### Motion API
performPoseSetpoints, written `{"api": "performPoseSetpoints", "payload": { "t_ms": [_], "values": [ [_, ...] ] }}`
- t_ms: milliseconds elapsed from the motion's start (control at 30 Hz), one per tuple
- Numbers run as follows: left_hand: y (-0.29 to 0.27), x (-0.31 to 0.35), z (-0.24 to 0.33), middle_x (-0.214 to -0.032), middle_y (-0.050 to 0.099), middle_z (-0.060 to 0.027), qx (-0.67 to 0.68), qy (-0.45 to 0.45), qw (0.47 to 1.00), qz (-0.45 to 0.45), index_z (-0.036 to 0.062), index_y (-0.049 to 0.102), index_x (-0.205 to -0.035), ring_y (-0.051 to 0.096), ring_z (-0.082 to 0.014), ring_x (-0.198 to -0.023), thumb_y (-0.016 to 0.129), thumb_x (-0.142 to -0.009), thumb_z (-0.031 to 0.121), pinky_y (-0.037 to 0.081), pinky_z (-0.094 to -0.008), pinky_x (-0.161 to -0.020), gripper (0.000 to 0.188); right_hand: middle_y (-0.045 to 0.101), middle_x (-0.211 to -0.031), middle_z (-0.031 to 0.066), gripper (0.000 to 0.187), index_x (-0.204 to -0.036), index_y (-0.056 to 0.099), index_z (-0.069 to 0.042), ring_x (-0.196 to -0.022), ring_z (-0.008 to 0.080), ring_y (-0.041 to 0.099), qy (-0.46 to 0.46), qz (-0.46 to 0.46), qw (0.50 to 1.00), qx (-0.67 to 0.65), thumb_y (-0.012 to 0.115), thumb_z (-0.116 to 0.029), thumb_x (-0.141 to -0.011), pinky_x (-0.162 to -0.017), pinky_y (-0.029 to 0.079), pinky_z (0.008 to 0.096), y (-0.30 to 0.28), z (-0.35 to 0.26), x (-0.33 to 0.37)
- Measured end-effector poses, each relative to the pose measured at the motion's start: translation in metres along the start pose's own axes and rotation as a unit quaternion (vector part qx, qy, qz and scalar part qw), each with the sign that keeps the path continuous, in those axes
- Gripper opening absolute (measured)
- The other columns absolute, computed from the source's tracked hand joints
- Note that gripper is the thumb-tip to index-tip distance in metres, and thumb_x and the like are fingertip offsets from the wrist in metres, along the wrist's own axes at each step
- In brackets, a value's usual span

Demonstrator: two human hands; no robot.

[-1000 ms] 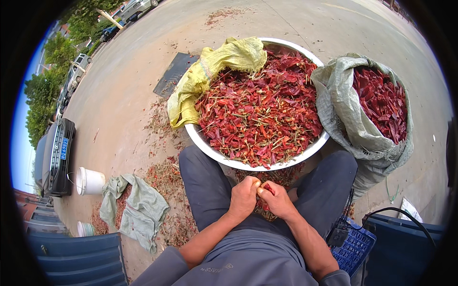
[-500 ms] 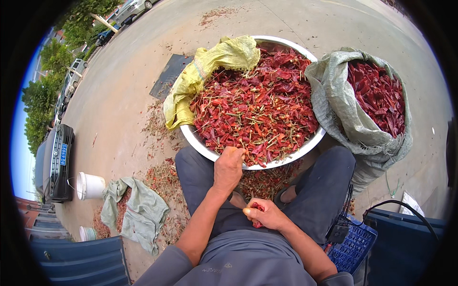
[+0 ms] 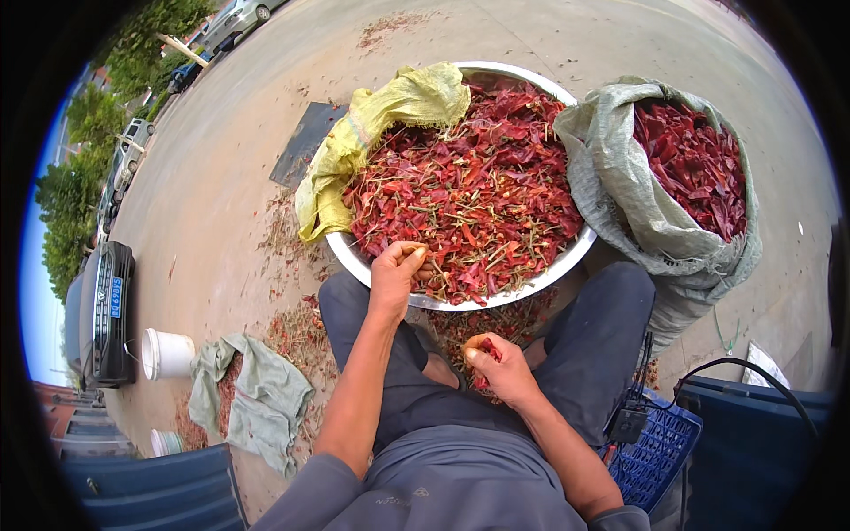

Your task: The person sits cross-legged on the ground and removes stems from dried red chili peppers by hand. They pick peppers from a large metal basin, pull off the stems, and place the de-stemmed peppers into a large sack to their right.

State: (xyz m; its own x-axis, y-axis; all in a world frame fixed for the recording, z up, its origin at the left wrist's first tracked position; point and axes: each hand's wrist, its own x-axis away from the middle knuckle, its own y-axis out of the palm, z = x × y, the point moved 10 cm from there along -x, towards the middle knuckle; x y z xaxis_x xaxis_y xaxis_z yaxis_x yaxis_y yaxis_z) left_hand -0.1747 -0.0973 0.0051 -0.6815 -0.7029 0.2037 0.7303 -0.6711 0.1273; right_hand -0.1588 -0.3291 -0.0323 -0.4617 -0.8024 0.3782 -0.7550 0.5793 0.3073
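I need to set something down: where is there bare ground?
Nearly bare ground: left, between car, mat and scraps; right, beyond the upright sack. Crowded: between basin and sack, the basin's near side under the left hand, and among scraps between the legs.

Whatever the left hand (image 3: 395, 276) may pinch is too small to tell. The right hand (image 3: 499, 368) partly hides the red chili pieces (image 3: 490, 348) in its grip. A yellow woven sack (image 3: 381, 117) covers part of the basin's rim (image 3: 567, 259); the top edge crops a silver car (image 3: 237, 23).

Red pepper (image 3: 490, 348) in right hand (image 3: 504, 372), peppers (image 3: 496, 195) heaped in basin (image 3: 343, 251)
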Motion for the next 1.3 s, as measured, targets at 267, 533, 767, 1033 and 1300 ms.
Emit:
{"api": "performPoseSetpoints", "payload": {
  "t_ms": [267,533,767,1033,1300],
  "values": [
    [0.016,0.044,-0.009,-0.093,0.067,-0.0069,0.033,-0.010,0.999,-0.001,-0.0022,0.064,-0.106,0.066,-0.0130,-0.078,0.064,-0.096,0.006,0.057,-0.0249,-0.071,0.014,0.068,-0.093,0.0167,0.031,-0.109,0.064,0.001,-0.081,0.0301,0.067,-0.279,0.140,0.908,0.279,0.075,-0.017,-0.085,-0.072,0.053,0.0379,-0.002,-0.104,-0.010],
    [0.047,0.076,-0.015,-0.089,0.067,0.0000,-0.072,0.012,0.996,-0.056,-0.0004,0.070,-0.105,0.057,-0.0049,-0.076,0.066,-0.094,0.006,0.047,-0.0209,-0.067,0.014,0.069,-0.094,0.0123,0.037,-0.116,0.064,0.000,-0.083,0.0184,0.066,-0.157,0.060,0.973,0.160,0.074,-0.023,-0.089,-0.071,0.052,0.0319,-0.008,-0.061,-0.029],
    [0.052,0.084,-0.019,-0.096,0.069,-0.0056,-0.121,0.035,0.986,-0.105,-0.0021,0.068,-0.105,0.061,-0.0082,-0.082,0.064,-0.095,0.005,0.051,-0.0230,-0.075,0.013,0.059,-0.081,-0.0023,0.024,-0.107,0.066,-0.002,-0.063,0.0034,0.049,-0.067,-0.028,0.997,-0.013,0.066,-0.023,-0.095,-0.056,0.040,0.0201,-0.011,-0.032,-0.032],
    [0.050,0.089,0.002,-0.101,0.068,-0.0066,-0.197,0.128,0.968,-0.088,0.0006,0.068,-0.102,0.065,-0.0143,-0.086,0.070,-0.085,-0.001,0.052,-0.0281,-0.075,0.017,0.059,-0.078,0.0014,0.014,-0.105,0.057,-0.006,-0.050,0.0048,0.045,0.010,0.037,0.973,-0.227,0.061,-0.017,-0.096,-0.040,0.029,0.0202,-0.020,-0.022,-0.029],
    [0.079,0.111,0.019,-0.093,0.069,-0.0087,-0.290,0.228,0.922,-0.112,0.0019,0.071,-0.103,0.067,-0.0183,-0.080,0.072,-0.083,0.000,0.053,-0.0286,-0.070,0.020,0.054,-0.075,-0.0009,0.016,-0.105,0.057,-0.007,-0.051,0.0052,0.044,0.035,0.063,0.970,-0.232,0.061,-0.021,-0.098,-0.041,0.030,0.0208,-0.021,-0.005,-0.027]
  ]
}}
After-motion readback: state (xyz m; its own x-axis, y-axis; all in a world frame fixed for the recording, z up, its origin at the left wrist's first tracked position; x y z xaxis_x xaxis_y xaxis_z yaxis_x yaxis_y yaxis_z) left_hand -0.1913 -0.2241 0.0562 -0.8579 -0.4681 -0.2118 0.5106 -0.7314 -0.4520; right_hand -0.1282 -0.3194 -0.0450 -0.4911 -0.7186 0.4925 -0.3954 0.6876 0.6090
